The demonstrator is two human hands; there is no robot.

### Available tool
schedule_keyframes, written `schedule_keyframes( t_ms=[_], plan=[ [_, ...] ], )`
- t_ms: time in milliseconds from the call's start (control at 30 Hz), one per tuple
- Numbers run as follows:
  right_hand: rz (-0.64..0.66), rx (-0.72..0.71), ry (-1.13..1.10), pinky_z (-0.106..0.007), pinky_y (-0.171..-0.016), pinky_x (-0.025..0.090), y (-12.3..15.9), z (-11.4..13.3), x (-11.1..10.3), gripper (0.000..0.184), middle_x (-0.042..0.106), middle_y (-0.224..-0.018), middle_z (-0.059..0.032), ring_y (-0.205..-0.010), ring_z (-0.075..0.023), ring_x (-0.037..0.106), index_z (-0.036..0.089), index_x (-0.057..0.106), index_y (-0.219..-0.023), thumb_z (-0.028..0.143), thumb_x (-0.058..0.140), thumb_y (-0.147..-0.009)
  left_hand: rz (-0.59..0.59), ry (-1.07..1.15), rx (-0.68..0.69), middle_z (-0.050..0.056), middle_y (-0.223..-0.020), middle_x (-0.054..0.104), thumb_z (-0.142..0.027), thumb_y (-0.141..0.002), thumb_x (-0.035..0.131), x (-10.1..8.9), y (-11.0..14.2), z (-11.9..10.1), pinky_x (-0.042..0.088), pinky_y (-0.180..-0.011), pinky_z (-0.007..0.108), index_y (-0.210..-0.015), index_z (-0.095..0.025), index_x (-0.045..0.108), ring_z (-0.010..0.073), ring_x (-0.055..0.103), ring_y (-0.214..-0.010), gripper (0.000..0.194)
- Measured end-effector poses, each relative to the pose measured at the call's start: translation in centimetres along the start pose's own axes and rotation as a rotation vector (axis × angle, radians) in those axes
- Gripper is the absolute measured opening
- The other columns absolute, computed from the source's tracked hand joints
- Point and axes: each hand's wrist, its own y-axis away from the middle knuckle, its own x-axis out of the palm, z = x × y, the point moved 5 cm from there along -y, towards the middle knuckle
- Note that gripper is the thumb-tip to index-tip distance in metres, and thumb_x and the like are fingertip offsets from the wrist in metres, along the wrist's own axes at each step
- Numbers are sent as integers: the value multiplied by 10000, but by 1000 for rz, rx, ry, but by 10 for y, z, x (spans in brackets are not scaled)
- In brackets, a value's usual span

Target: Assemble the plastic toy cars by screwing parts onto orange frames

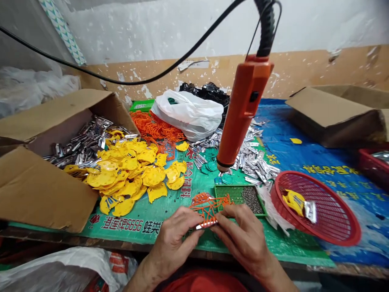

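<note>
Both hands meet over the front of the table around an orange plastic lattice piece (208, 211). My left hand (179, 231) pinches its near left side between thumb and fingers. At the right, my right hand (243, 231) grips the same piece near its lower corner. A shiny silver strip (206, 224) lies along the piece's near edge, partly covered by the fingertips. Just beyond the right hand sits a green mesh tray (229, 192) with small dark screws (252, 196) heaped at its right. An orange electric screwdriver (244, 109) hangs tip down above the tray.
Yellow plastic parts (130, 170) pile up at left, before a cardboard box (45, 166) of silver strips. Orange lattice pieces (154, 127) and a white plastic bag (190, 113) lie behind. A red basket (322, 215) stands right, near silver parts (252, 162); another carton (334, 113) is behind.
</note>
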Motion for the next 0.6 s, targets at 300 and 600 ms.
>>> schedule_keyframes(
  t_ms=[300, 600],
  plan=[
    [-64, -78, -4, -283, -591, 437, 8, 8, -6, 112, 657, -781, -93, -703, -159, 550, 112, 643, -930, 101, 652, -819, 11, -111, 193, 51, -855, 716, 1, -796, 603, -3, -3, -14, 545, -761, 280, -1046, -155, 625, 164, 618, -834, 296],
    [-54, -88, 31, -288, -582, 409, 18, 15, -9, 158, 664, -797, -78, -692, -152, 522, 118, 634, -965, 84, 653, -812, 20, -118, 288, 57, -825, 730, 25, -759, 588, -5, -2, -23, 558, -755, 296, -1040, -133, 617, 175, 613, -827, 324]
  ],
)
